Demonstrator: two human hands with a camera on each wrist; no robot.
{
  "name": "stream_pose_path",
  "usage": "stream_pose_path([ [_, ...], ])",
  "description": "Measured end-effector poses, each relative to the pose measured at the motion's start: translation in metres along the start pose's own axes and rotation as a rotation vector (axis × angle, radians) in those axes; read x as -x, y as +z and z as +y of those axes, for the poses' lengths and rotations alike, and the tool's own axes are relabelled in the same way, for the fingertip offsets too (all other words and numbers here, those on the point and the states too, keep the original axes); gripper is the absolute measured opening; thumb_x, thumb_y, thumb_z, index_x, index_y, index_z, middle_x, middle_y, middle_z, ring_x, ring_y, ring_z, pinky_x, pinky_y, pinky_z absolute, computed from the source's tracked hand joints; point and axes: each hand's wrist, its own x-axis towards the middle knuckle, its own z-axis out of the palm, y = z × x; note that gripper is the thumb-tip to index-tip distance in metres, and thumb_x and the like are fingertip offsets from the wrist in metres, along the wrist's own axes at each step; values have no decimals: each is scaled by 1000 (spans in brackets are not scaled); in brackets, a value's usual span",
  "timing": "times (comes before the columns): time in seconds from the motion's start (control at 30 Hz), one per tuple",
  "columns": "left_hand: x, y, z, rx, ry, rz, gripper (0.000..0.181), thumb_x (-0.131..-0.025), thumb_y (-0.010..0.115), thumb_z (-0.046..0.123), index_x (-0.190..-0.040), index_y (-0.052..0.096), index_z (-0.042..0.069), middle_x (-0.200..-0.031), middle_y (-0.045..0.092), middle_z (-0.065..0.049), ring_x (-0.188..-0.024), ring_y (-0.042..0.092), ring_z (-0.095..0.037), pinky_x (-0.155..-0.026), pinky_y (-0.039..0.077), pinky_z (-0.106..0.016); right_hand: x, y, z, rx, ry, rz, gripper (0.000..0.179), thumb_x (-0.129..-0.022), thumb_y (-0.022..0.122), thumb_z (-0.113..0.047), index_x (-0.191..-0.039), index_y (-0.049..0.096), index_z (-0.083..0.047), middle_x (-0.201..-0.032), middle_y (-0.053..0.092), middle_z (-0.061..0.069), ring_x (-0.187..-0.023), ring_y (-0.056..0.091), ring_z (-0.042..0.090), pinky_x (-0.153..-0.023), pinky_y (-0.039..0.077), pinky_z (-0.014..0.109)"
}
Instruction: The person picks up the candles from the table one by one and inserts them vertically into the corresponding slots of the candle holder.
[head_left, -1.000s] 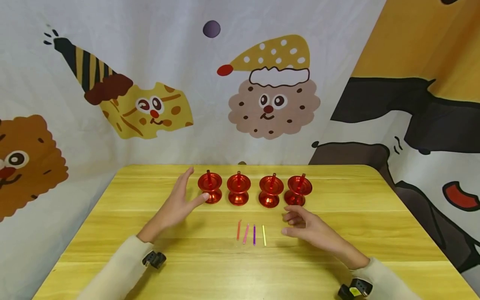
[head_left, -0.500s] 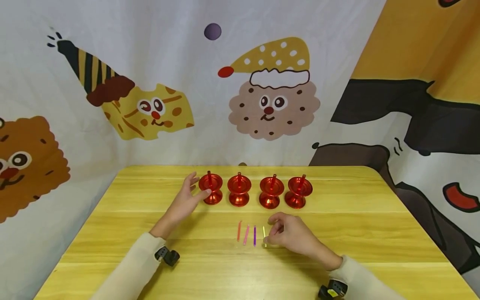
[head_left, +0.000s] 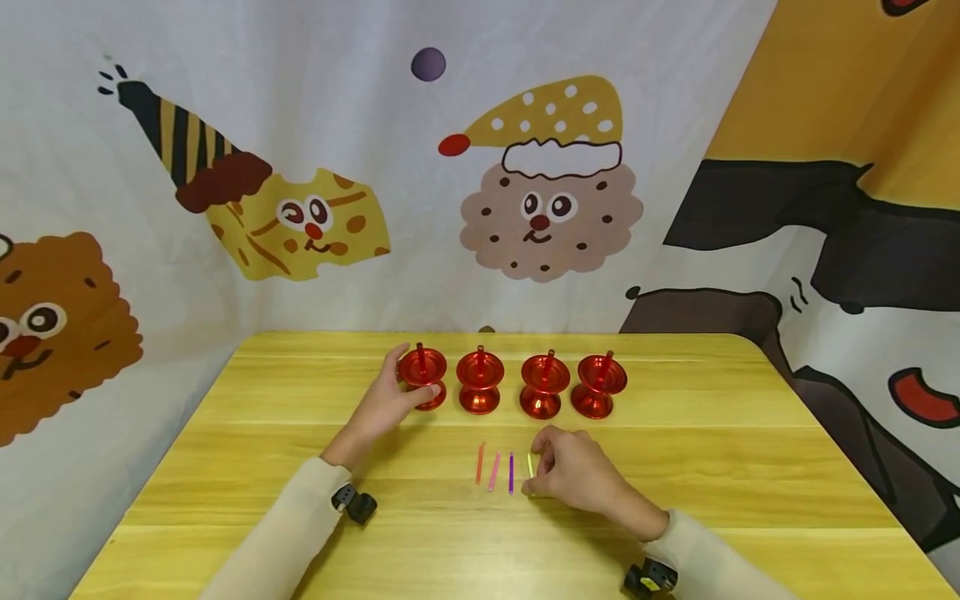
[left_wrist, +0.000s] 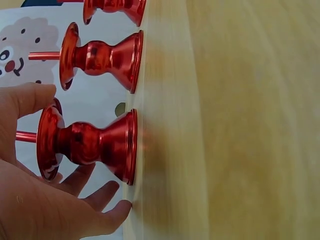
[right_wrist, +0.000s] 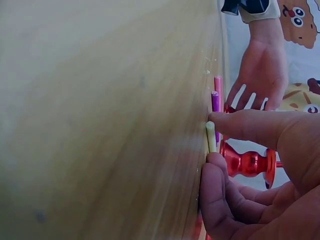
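Now | right fingers [right_wrist: 250, 125] pinch yellow candle [right_wrist: 210, 136] | left fingers [left_wrist: 102, 196], loosely spread, moved nearer leftmost red holder [left_wrist: 84, 143]

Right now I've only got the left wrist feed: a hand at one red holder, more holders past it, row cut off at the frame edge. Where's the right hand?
Observer: The right hand is at the yellow stick, thumb on one side, curled fingers on the other.
Operator: Anything lying next to that?
Observer: Three more to its left, nearest first: purple stick, pink stick, orange stick.
Operator: And my row's cut off. Full count?
Observer: Four red holders, each standing upright.
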Motion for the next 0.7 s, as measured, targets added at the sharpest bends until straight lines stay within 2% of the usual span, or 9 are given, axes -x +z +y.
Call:
stream_pose_path([
  [0.17, -1, 5, 1, -1, 45, 4, 95, -103, 77, 18, -173, 16, 0, -164, 45, -33, -150, 48, -48, -122, 40, -61, 0, 0, -2, 26, 8, 7, 42, -76, 100, -12, -104, 70, -5, -72, 62, -13, -62, 57, 5, -64, 51, 29],
  [0.4, -1, 5, 0, -23, 31, 19, 90, -106, 75, 20, -173, 18, 2, -166, 43, -32, -153, 44, -47, -123, 38, -62, 1, 0, -4, 73, -2, 16, 32, -78, 96, -8, -97, 71, -8, -70, 61, -12, -61, 54, 6, -61, 49, 28],
  [0.7, 4, 5, 1, -3, 37, 2, 85, -106, 75, 19, -171, 23, 4, -162, 47, -33, -149, 48, -49, -120, 42, -62, -1, 1, -4, 58, 5, 9, 33, -71, 96, -3, -94, 72, -9, -72, 63, -11, -63, 57, 8, -60, 50, 29],
])
